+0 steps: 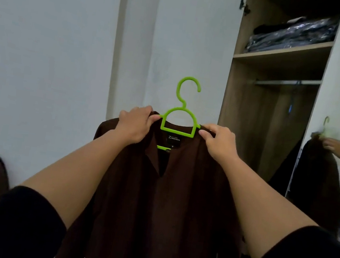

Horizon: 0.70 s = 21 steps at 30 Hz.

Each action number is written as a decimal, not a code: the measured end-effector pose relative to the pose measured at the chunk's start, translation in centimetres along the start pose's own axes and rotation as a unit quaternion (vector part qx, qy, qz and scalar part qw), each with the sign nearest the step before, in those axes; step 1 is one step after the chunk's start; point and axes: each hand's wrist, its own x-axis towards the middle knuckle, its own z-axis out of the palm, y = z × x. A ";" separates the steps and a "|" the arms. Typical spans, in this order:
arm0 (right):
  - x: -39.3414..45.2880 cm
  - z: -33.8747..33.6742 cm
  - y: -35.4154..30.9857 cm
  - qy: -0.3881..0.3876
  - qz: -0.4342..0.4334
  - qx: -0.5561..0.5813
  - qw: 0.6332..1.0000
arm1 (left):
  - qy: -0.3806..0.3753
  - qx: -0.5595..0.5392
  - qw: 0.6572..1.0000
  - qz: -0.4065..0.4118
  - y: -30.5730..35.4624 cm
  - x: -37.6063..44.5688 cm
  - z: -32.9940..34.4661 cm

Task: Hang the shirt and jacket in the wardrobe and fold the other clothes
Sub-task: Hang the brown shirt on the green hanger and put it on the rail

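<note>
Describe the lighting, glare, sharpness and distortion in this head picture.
Head view: dim, flat, bluish light; glare on the plastic-wrapped clothes on the shelf; green hanger and brown shirt fairly sharp; mirror reflection at right soft; wide-angle lens bends the wardrobe edges.

Shirt [167,195] on hanger [179,117], wardrobe [279,63] right

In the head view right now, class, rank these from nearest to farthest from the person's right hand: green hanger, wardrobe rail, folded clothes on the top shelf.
1. green hanger: beside the right hand, to its left.
2. wardrobe rail: above, to its right.
3. folded clothes: on the shelf above the rail.
</note>
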 end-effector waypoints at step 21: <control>18.5 3.8 14.7 0.116 0.054 -0.087 0.988 | 0.062 -0.052 0.994 0.070 1.0 19.7 16.3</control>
